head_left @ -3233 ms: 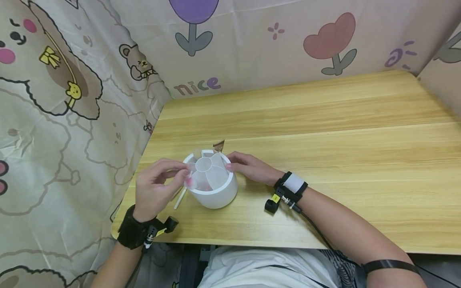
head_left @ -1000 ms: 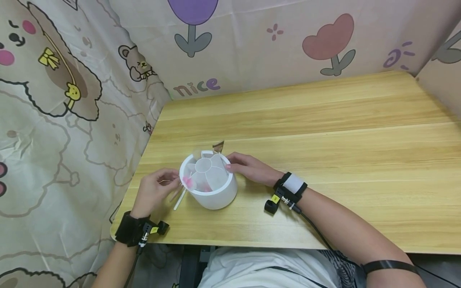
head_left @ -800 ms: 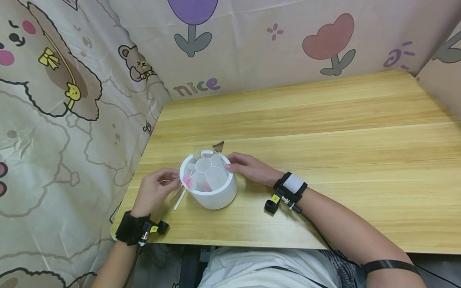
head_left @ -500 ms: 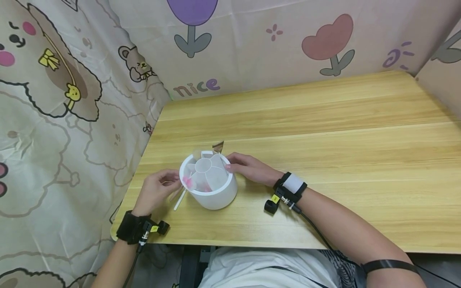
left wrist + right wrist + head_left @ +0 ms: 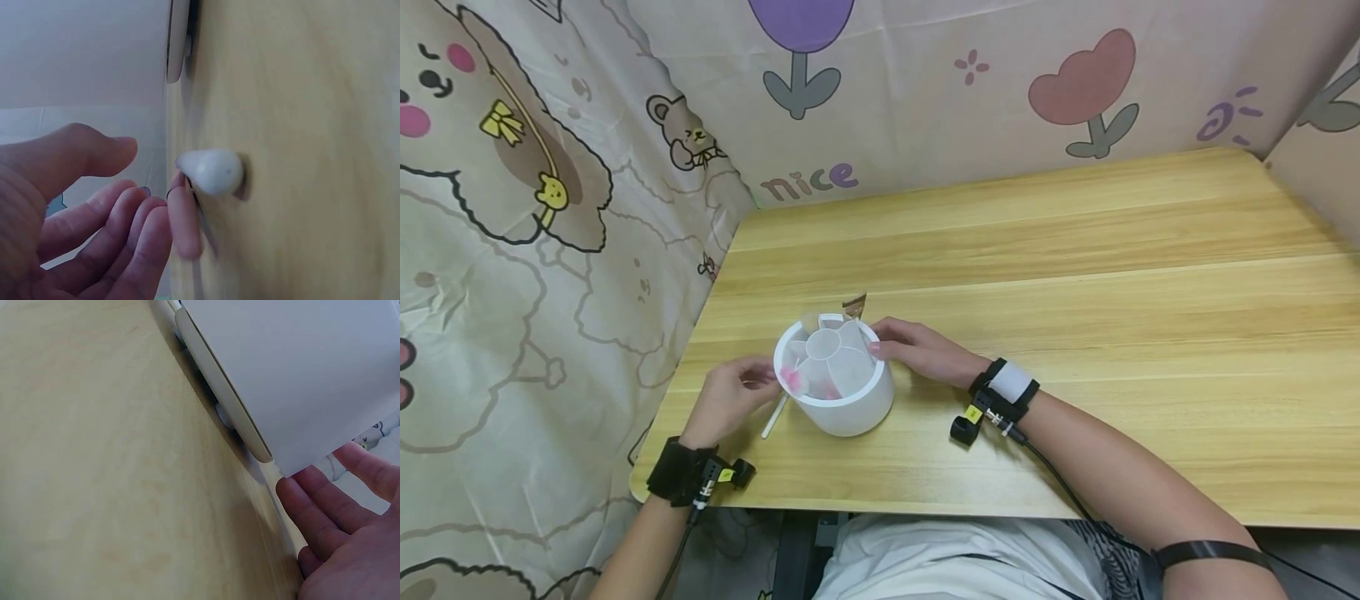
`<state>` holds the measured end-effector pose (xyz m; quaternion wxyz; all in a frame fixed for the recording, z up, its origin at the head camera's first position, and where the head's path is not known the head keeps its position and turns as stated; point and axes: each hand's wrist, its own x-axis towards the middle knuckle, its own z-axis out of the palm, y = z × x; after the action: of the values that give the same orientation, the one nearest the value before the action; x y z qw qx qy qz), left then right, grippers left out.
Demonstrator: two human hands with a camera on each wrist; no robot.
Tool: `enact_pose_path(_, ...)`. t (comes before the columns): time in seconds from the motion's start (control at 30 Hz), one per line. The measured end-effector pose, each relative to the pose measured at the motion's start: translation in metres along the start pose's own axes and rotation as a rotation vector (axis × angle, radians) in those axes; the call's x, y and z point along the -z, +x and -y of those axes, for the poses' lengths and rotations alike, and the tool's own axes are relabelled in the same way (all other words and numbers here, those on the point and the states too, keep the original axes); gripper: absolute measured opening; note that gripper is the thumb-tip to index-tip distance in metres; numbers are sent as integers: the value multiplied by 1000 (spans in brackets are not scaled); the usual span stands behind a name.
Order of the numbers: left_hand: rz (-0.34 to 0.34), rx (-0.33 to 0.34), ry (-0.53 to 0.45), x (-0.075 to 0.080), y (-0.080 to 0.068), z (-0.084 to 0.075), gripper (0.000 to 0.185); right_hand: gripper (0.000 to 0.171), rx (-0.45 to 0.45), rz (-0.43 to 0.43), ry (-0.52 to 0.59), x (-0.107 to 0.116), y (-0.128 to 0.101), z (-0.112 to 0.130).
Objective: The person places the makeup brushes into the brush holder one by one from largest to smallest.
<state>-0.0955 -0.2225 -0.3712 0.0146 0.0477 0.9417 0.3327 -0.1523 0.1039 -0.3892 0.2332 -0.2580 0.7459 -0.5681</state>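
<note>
a white stick [image 5: 774,416] is lying on the wooden table [image 5: 1075,275] beside a white divided holder [image 5: 835,375], the left hand [image 5: 730,398] reaching it with loosely curled fingers, while the right hand [image 5: 917,350] is resting flat-fingered against the holder's far side.

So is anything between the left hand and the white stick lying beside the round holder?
Nothing visible. The left hand is right at the white stick, which lies bare on the table just left of the round holder; its fingertips reach it.

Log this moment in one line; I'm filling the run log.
left hand: fingertips at white stick on table | right hand: steadies white divided holder | pink items inside
</note>
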Motion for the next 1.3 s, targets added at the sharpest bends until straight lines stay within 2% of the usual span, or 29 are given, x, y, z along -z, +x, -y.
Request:
enact_pose_path(0.23, 29, 34, 32, 0, 1, -2, 29, 39, -5, -5, -1, 0, 1, -1)
enact_pose_path(0.57, 75, -10, 116, -2, 5, -5, 18, 40, 5, -2, -7, 0, -1, 0)
enact_pose_path(0.77, 101, -6, 130, -1, 6, -6, 14, 40, 7, -4, -5, 0, -1, 0)
enact_pose_path(1.1, 128, 53, 153, -2, 6, -10, 24, 42, -2, -8, -5, 0, 0, -1)
enact_pose_path(1.3, 119, 52, 166, -2, 4, -8, 28, 42, 5, -4, -5, 0, -1, 0)
